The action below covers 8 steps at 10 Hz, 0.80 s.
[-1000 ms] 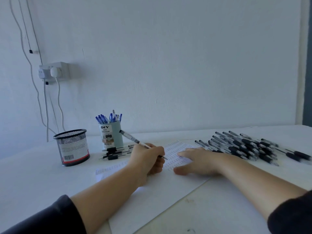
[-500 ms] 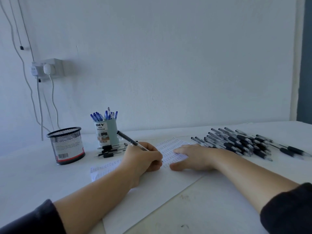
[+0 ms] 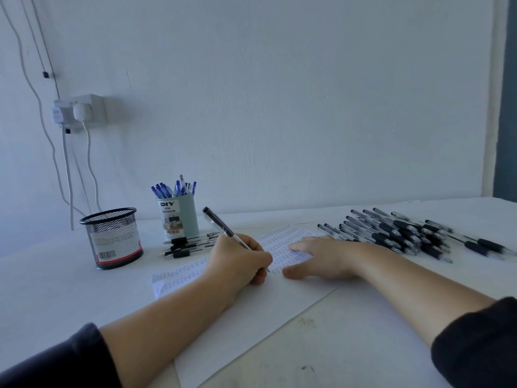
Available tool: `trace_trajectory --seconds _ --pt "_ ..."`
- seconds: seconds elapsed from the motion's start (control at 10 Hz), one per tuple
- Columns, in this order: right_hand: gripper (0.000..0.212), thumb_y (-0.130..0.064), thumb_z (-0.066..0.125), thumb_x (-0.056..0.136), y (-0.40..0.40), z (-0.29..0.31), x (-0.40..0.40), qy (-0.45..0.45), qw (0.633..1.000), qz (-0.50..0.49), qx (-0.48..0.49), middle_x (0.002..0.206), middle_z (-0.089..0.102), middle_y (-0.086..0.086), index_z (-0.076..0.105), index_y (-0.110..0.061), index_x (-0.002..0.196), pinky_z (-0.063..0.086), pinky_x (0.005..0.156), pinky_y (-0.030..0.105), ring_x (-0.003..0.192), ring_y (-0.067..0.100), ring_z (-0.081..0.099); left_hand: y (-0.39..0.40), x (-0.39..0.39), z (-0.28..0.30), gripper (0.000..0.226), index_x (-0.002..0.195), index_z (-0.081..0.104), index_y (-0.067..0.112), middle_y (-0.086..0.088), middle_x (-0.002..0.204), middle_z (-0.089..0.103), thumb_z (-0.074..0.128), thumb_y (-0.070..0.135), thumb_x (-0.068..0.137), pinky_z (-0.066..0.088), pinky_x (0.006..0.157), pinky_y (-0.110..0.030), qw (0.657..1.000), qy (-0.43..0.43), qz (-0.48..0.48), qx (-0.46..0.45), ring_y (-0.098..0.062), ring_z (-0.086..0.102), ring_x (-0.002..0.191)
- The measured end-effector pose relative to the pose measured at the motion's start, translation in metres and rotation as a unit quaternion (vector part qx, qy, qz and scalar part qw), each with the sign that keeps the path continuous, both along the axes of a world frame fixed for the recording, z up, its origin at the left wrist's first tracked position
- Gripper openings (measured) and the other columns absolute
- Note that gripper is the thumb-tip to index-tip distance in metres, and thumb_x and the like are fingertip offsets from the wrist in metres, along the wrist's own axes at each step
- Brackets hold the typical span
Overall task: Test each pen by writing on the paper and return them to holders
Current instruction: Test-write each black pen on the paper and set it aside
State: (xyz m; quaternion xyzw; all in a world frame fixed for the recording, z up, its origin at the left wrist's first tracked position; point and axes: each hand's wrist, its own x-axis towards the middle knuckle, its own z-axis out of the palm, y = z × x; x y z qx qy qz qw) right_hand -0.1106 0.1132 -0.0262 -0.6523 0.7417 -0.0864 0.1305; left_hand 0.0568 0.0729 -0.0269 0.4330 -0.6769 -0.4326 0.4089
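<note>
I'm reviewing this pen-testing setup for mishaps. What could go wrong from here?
The right hand lying flat on the paper may smear fresh ink marks beneath it. The loose pile of black pens near that forearm could get knocked and roll. The left hand grips its pen.

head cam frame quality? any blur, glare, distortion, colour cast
Head view: cool bluish cast, flat dim light, soft shadows, no glare. Wide-angle bend shows in the table edge and wall cables. Marks on the paper are too soft to read; the left hand and its pen are fairly sharp, the pen pile slightly smeared.
</note>
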Motion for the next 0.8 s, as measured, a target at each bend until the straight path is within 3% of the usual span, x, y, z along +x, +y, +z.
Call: trace_trajectory --seconds 0.8 --pt "0.081 -0.069 0.049 0.082 0.0022 0.0005 0.0014 0.003 1.000 -0.001 0.003 0.160 0.008 -0.009 0.018 -0.037 0.149 0.009 0.118 0.043 0.147 0.016 0.001 -0.0004 -0.0016 -0.0027 0.008 0.069 0.062 0.001 -0.007 0.047 0.058 0.063 -0.006 0.072 0.052 0.052 -0.025 0.999 -0.029 0.015 -0.016 -0.016 0.053 0.039"
